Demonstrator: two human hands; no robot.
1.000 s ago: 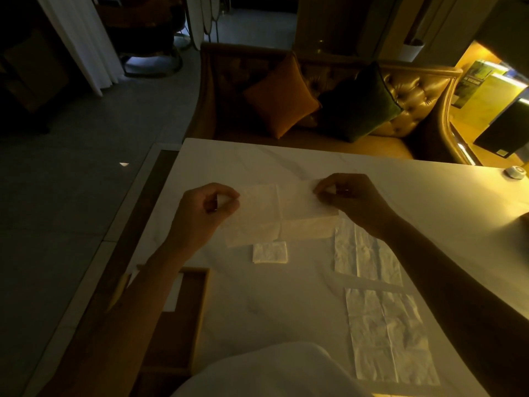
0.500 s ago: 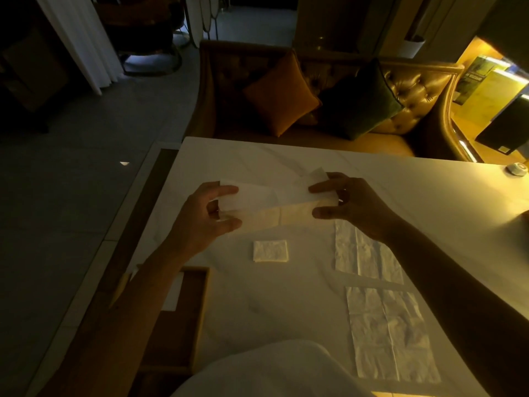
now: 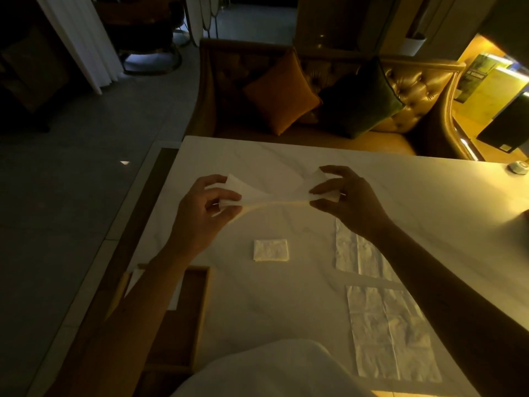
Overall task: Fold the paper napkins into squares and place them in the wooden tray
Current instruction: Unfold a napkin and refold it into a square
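I hold a white paper napkin (image 3: 274,193) above the white table (image 3: 400,190), stretched between both hands and doubled over along its length. My left hand (image 3: 206,207) pinches its left end, my right hand (image 3: 343,199) its right end. A small folded square napkin (image 3: 271,250) lies on the table below it. Two unfolded napkins lie flat on the right, one (image 3: 357,253) partly under my right forearm, the other (image 3: 389,333) nearer me. The wooden tray (image 3: 200,310) sits at the table's near left, under my left forearm, with something white (image 3: 134,279) in it.
A tufted sofa with an orange cushion (image 3: 282,93) and a dark green cushion (image 3: 360,98) stands behind the table. A small round white object (image 3: 518,167) rests at the far right edge. The table's left edge drops to a grey floor (image 3: 71,196).
The napkin was held open flat a second ago. Both hands have brought its far edge over toward me, so it is now doubled lengthwise and seen nearly edge-on.
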